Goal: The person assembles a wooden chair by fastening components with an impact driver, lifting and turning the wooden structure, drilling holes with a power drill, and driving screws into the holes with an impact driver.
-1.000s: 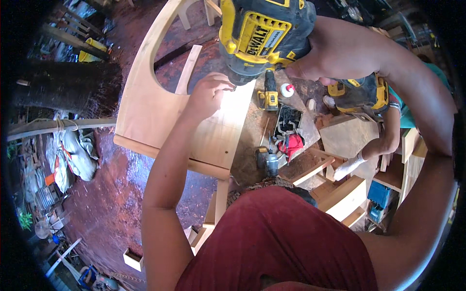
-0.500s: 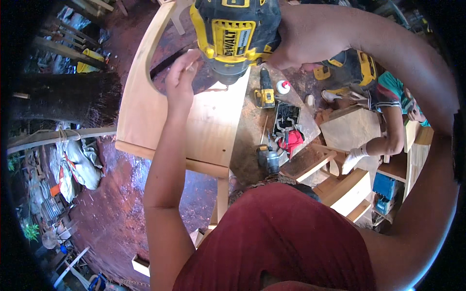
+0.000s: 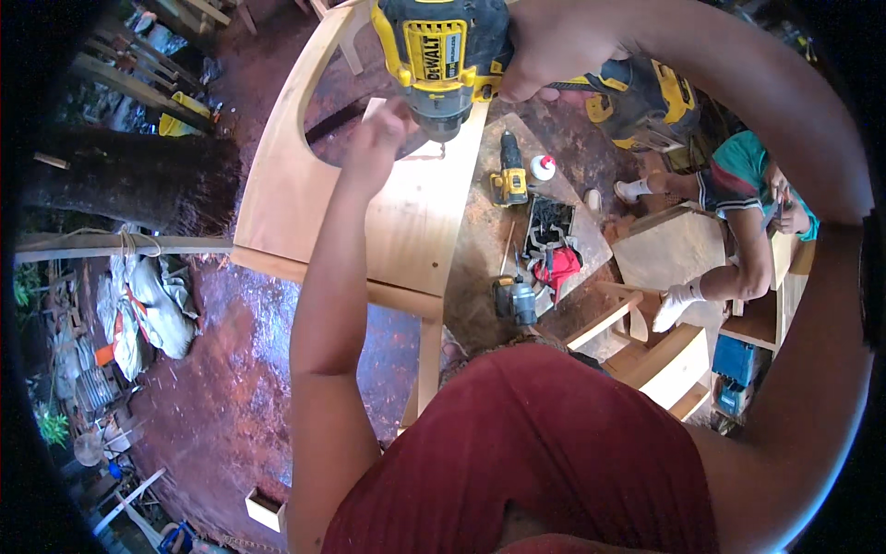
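Your right hand was wrapped around the drill, which pointed down over the pale board; whether it touched, I could not tell. Your left hand was just beside the drill, fingers bent and blurred, so I could not tell whether it held anything. Right of the board, a second drill lay near a bottle.

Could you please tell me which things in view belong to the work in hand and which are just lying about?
In use:
yellow-and-black drill, in the right hand
curved wooden piece below its bit

Apparently lying about:
red-capped bottle
smaller drill beside the bottle
white sacks
blue case
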Tool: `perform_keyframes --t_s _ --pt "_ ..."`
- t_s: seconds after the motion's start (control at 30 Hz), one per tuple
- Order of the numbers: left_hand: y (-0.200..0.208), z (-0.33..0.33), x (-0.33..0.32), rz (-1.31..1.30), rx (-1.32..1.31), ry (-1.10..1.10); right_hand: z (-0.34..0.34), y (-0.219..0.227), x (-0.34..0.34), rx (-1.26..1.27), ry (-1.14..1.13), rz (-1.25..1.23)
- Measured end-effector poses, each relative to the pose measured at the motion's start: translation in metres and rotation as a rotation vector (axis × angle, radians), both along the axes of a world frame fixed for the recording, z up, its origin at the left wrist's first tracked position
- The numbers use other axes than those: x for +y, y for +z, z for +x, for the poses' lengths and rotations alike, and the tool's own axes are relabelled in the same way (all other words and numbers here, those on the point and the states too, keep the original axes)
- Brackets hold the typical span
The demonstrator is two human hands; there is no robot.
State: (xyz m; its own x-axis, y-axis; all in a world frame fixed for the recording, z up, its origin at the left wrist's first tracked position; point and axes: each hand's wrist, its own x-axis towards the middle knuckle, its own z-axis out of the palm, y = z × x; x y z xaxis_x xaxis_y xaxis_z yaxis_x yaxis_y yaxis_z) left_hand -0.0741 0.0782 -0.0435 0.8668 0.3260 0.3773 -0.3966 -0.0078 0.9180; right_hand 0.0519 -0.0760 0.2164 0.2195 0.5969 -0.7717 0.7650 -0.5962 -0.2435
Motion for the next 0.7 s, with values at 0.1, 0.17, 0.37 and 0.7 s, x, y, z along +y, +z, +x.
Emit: perform_keyframes --t_s 0.1,0.17,0.37,0.7 --pt "-0.047 -0.018 0.011 0.555 0.358 0.098 -0.002 -0.018 -0.003 -0.009 -0.042 0.127" --pt "-0.056 -0.024 -0.004 0.948 0.215 0.352 0.017 -0.038 -0.005 0.111 -0.131 0.050" --pt "-0.041 -0.032 -0.016 0.983 0.471 0.311 -0.004 -0.021 -0.006 0.011 -0.136 0.089" --pt "-0.048 -0.009 -0.022 0.763 0.251 0.229 -0.002 -0.019 -0.004 0.078 -0.087 0.091"
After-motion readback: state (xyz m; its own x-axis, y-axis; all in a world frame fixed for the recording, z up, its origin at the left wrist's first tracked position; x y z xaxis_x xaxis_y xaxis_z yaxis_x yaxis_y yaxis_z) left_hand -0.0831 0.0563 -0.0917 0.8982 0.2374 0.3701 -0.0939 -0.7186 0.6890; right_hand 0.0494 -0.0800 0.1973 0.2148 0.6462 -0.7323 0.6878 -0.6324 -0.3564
